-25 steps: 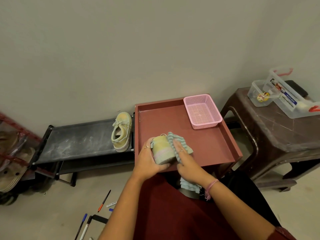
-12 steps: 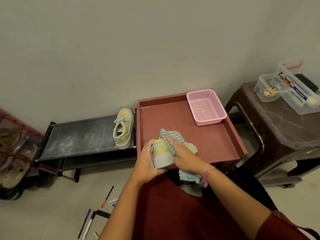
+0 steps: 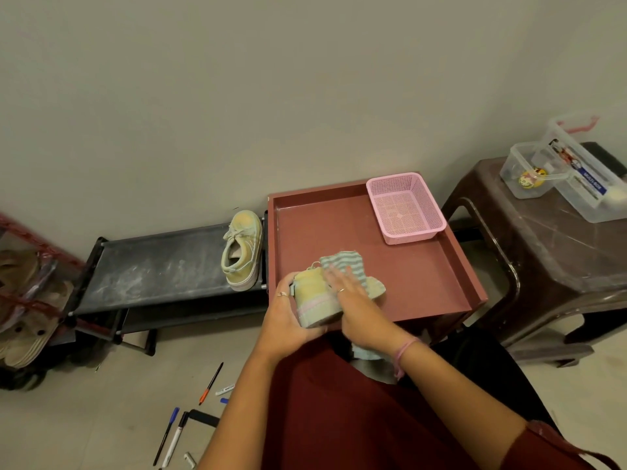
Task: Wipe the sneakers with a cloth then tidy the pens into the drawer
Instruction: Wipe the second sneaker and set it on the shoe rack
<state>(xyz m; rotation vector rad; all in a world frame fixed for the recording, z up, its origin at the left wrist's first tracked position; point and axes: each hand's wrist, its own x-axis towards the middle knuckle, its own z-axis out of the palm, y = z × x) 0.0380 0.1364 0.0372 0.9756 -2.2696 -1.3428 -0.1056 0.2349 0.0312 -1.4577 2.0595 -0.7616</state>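
My left hand (image 3: 288,320) grips a pale yellow-green sneaker (image 3: 314,298) by its heel, holding it over the front edge of the reddish-brown drawer (image 3: 356,225). My right hand (image 3: 356,300) presses a striped light-blue cloth (image 3: 346,262) against the sneaker's side, fingers fairly straight over the cloth; the cloth's tail hangs below my wrist. The second sneaker (image 3: 241,251) lies on the black shoe rack (image 3: 152,269). Several pens (image 3: 210,385) lie scattered on the floor at the lower left.
A pink mesh basket (image 3: 405,208) sits in the drawer's far right corner. A brown plastic stool (image 3: 549,252) on the right carries clear plastic boxes (image 3: 556,174). Sandals (image 3: 23,317) fill a rack at the far left. The wall stands close behind.
My right hand has slid the cloth along the sneaker's side, first up toward the toe and then back a little. The camera view has shifted slightly.
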